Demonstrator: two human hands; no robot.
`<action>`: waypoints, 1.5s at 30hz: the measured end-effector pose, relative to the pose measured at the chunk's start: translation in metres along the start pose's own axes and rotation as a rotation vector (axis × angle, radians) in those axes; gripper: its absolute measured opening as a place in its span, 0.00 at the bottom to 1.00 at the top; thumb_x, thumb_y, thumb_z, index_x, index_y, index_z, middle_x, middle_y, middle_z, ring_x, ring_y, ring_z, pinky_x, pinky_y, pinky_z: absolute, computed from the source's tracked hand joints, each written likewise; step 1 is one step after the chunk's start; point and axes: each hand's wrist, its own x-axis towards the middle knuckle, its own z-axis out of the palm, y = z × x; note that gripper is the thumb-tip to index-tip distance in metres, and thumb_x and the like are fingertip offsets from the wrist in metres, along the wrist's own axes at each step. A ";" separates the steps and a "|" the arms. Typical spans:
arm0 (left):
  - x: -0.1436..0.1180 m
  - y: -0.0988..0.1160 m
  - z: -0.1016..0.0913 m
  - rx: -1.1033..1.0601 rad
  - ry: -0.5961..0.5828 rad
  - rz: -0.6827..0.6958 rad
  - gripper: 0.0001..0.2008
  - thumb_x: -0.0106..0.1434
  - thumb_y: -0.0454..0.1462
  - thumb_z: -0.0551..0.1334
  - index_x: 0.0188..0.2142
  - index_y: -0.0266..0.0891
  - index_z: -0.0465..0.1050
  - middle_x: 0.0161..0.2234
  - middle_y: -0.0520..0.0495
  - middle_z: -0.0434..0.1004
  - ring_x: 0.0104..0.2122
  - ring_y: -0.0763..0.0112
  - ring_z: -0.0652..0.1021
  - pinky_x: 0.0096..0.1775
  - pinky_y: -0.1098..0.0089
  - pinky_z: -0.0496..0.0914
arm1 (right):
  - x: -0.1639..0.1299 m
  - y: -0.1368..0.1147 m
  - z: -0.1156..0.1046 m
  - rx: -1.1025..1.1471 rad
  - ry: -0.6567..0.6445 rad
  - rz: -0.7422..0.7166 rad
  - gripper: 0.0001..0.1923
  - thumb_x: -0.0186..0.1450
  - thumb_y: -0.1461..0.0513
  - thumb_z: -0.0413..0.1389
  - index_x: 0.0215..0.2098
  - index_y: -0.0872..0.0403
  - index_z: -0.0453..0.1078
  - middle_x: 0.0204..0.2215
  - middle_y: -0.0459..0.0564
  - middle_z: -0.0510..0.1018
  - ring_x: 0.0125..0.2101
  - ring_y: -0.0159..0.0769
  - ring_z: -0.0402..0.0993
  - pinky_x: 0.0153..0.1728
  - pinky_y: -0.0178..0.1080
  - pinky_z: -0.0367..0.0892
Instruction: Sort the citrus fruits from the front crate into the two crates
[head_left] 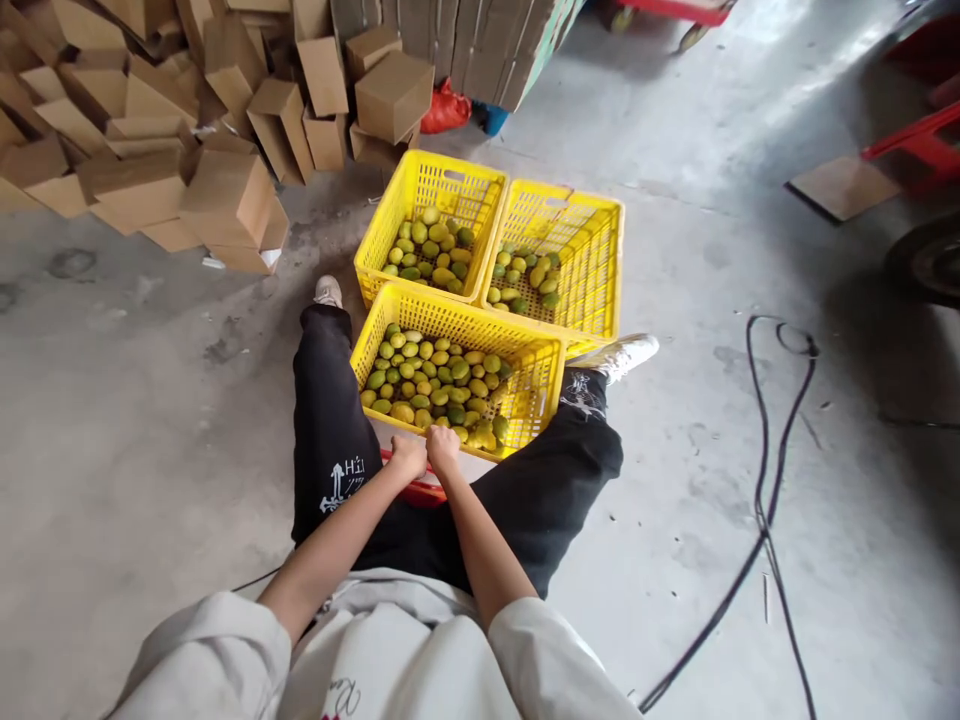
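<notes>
"The left hand (407, 457) and the right hand (443, 446) are both at the front crate (538, 385). How would that crate handle?"

"It looks like stiff, slotted plastic, and with so much fruit (426, 350) inside I'd expect real weight. The rim seems the best hold; the slotted walls would probably flex more."

"And the fruit?"

"Rounded, green to yellow, likely firm and smooth, so apt to roll or slip. I'd cup each one round its middle, gently, to avoid bruising."

"Where does it all sit?"

"The front crate is between the person's legs (330, 390), with the left rear crate (416, 172) and the right rear crate (596, 260) just beyond, both with fruit in them."

"How far open are the hands?"

"Both are curled, side by side at the near rim, knuckles showing. The fingertips are hidden, so I can't tell how fully they close, or whether they grip that rim or only rest there."
</notes>
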 end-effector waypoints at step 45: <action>0.181 -0.117 -0.015 -0.410 0.131 -0.690 0.23 0.76 0.24 0.58 0.67 0.29 0.73 0.69 0.19 0.73 0.69 0.42 0.77 0.65 0.55 0.72 | 0.160 -0.061 0.057 0.438 -0.391 -0.271 0.20 0.78 0.67 0.57 0.67 0.62 0.77 0.64 0.66 0.81 0.61 0.44 0.80 0.55 0.34 0.71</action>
